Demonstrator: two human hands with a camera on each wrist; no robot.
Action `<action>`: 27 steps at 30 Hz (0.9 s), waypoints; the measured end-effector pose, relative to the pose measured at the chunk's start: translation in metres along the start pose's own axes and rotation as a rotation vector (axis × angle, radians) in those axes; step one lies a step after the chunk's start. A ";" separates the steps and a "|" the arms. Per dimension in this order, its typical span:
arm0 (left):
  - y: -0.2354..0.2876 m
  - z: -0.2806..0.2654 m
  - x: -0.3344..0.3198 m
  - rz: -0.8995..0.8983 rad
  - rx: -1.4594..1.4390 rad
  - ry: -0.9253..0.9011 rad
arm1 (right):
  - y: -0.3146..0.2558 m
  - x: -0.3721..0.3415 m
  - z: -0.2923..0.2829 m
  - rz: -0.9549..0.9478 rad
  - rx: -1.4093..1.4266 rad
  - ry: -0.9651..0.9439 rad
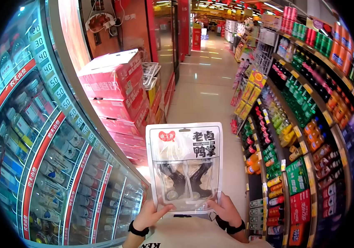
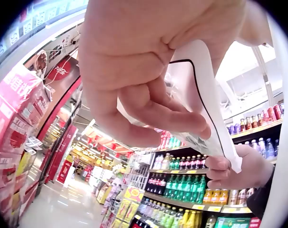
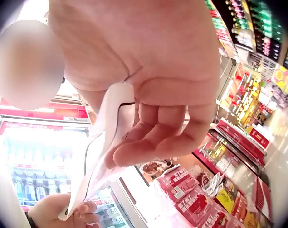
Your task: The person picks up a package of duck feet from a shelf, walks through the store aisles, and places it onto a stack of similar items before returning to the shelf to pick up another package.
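While both hands are on it, the white packet (image 1: pixel 185 167) stays close in front of the pale shirt (image 1: pixel 185 232). The left hand (image 1: pixel 148 214) grasps the packet's lower left edge and the right hand (image 1: pixel 228 211) its lower right edge: thumbs on the front, the other fingers (image 3: pixel 156 142) bent behind it. Neither hand is nearer than the other. From the fingers, the packet's long axis goes upward and away, so the top with the hanging hole is the end farthest from them. Dark pieces show through the packet's window; because of glare, I can only say that they may be food. In the head view, the fingertips behind the packet are hidden. To the packet's left stands a drinks fridge (image 1: pixel 32 177), and to its right are bottle shelves (image 1: pixel 297 131). Beyond its upper left are stacked red boxes (image 1: pixel 110 82). Farther behind the packet, the aisle floor (image 1: pixel 191 95) leads away to small, unclear shapes.
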State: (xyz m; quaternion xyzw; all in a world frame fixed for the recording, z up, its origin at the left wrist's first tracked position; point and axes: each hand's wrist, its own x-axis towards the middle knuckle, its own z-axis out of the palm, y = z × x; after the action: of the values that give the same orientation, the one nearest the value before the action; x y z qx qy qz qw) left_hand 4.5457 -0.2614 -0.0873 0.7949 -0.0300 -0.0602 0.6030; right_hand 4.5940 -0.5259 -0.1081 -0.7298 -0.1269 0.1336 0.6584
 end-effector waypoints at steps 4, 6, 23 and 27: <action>-0.016 -0.014 0.036 -0.178 0.009 0.047 | -0.005 0.055 -0.010 0.019 -0.146 -0.133; -0.026 -0.018 0.063 0.037 0.050 0.099 | -0.009 0.084 -0.018 -0.016 -0.172 -0.157; 0.014 -0.020 0.320 0.186 0.328 0.049 | -0.019 0.319 -0.154 -0.157 -0.350 -0.149; 0.009 -0.017 0.355 0.005 0.334 -0.047 | 0.003 0.351 -0.174 -0.143 -0.326 -0.172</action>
State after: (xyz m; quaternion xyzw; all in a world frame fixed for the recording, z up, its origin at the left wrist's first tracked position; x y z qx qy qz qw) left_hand 4.8997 -0.2905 -0.0952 0.8823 -0.0556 -0.0716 0.4618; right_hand 4.9839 -0.5606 -0.1037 -0.8016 -0.2543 0.1259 0.5263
